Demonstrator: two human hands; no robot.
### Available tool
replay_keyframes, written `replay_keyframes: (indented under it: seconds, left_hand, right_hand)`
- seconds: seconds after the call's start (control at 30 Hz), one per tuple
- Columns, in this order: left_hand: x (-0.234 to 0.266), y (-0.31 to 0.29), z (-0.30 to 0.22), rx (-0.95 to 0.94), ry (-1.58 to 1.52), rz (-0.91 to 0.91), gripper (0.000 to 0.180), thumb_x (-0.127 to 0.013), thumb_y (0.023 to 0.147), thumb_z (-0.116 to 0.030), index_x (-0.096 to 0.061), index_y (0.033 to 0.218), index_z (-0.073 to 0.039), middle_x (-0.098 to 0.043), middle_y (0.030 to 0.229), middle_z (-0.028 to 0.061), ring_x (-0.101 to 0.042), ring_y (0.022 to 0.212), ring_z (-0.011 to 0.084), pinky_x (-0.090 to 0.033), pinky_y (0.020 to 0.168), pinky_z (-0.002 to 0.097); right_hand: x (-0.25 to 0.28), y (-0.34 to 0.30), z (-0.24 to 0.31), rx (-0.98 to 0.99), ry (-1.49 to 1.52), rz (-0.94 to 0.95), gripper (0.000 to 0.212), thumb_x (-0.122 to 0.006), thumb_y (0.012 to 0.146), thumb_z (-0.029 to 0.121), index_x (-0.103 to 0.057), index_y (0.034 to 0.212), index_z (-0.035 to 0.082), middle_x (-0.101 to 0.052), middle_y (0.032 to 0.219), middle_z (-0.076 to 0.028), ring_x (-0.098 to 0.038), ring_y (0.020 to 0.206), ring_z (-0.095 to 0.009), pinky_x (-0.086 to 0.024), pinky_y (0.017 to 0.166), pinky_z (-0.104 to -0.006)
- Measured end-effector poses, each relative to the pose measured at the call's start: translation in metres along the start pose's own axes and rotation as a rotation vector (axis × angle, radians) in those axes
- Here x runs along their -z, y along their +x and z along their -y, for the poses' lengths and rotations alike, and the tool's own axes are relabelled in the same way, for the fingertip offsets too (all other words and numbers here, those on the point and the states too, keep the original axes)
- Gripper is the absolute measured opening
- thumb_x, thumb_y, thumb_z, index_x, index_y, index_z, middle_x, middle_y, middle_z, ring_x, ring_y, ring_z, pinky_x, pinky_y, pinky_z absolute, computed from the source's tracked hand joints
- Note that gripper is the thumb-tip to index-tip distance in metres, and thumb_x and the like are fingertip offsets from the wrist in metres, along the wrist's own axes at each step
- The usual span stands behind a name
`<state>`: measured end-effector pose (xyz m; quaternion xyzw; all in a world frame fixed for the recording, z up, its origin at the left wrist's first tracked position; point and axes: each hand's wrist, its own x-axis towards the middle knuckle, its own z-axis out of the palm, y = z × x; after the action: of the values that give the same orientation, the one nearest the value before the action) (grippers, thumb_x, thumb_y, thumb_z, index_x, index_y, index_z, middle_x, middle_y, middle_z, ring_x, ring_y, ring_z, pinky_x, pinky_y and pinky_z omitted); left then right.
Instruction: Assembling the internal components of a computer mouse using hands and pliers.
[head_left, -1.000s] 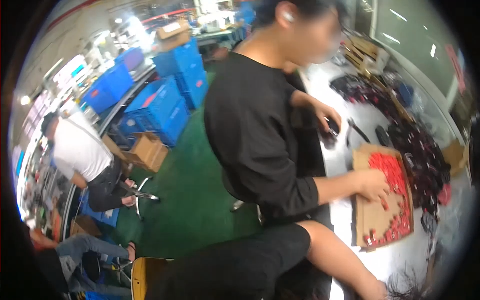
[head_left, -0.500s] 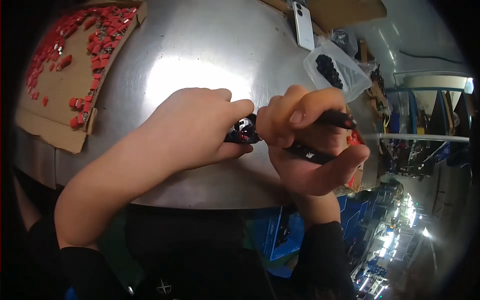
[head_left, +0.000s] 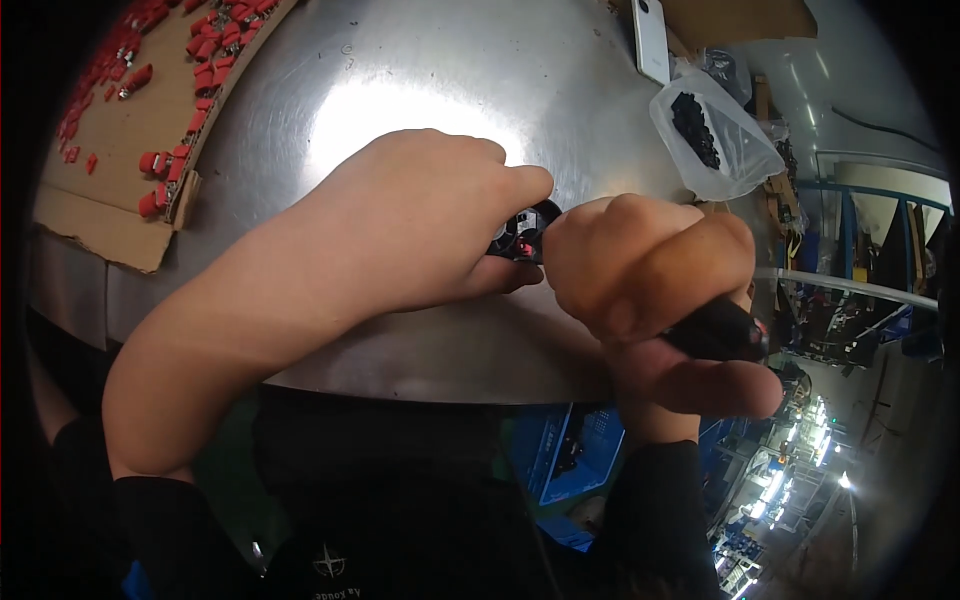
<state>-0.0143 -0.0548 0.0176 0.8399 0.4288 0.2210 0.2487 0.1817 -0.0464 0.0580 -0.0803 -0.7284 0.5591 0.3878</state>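
Note:
My left hand (head_left: 430, 210) pinches a small round black plastic part (head_left: 522, 235) with a white patch and a red bit inside, just above the metal table. Close against its right side, my right hand (head_left: 650, 265) is wrapped round the black handles of a pair of pliers (head_left: 717, 332). Their handle ends stick out by my thumb. The pliers' jaws are hidden behind my fingers, so I cannot tell whether they touch the part.
A cardboard tray (head_left: 120, 190) with many red-and-metal pieces lies at the far left. At the back right are a white phone (head_left: 650, 40) and a clear plastic container (head_left: 745, 165) with black parts. A blue crate (head_left: 600, 445) stands below the table edge (head_left: 400, 398).
The pliers' handles, spread apart before, are now squeezed together in my right hand. Both hands and the black part have shifted slightly right, and the view has moved a little.

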Motion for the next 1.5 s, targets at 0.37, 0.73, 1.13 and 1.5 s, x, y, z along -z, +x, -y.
replay_keyframes:
  seconds: [0.37, 0.73, 1.13, 1.5]
  left_hand:
    - [-0.005, 0.000, 0.001, 0.003, -0.043, -0.005, 0.038, -0.081, 0.086, -0.037, -0.069, 0.104, -0.007, -0.070, 0.089, 0.0158, -0.072, 0.091, 0.0374, -0.058, 0.081, 0.0476]
    - [-0.003, -0.005, -0.006, 0.099, -0.037, -0.032, 0.036, -0.080, 0.084, -0.034, -0.065, 0.109, -0.012, -0.065, 0.088, 0.0144, -0.067, 0.086, 0.0382, -0.052, 0.075, 0.0492]
    - [-0.006, -0.007, -0.010, 0.106, -0.025, -0.033, 0.036, -0.081, 0.084, -0.029, -0.063, 0.109, -0.011, -0.064, 0.090, 0.0157, -0.066, 0.088, 0.0388, -0.053, 0.076, 0.0494]
    - [-0.007, -0.007, -0.018, 0.134, -0.066, -0.083, 0.035, -0.082, 0.083, -0.025, -0.065, 0.112, -0.013, -0.063, 0.091, 0.0148, -0.066, 0.087, 0.0388, -0.053, 0.076, 0.0492]
  right_hand:
    - [-0.014, -0.006, -0.001, -0.045, -0.111, -0.240, 0.079, -0.057, 0.090, 0.083, -0.050, 0.119, 0.010, -0.051, 0.087, -0.007, -0.046, 0.068, -0.017, -0.040, 0.065, -0.0323]
    - [-0.011, -0.003, -0.006, 0.055, -0.140, -0.269, 0.077, -0.043, 0.095, 0.085, -0.050, 0.123, 0.013, -0.050, 0.093, -0.007, -0.049, 0.071, -0.018, -0.041, 0.069, -0.0364]
    - [-0.020, -0.005, -0.008, 0.116, -0.189, -0.306, 0.085, -0.037, 0.095, 0.087, -0.046, 0.126, 0.008, -0.050, 0.094, -0.009, -0.050, 0.071, -0.019, -0.043, 0.070, -0.0369]
    - [-0.023, 0.001, -0.007, 0.138, -0.356, -0.278, 0.088, -0.037, 0.094, 0.088, -0.043, 0.118, 0.004, -0.051, 0.089, -0.013, -0.051, 0.065, -0.021, -0.047, 0.064, -0.0351]
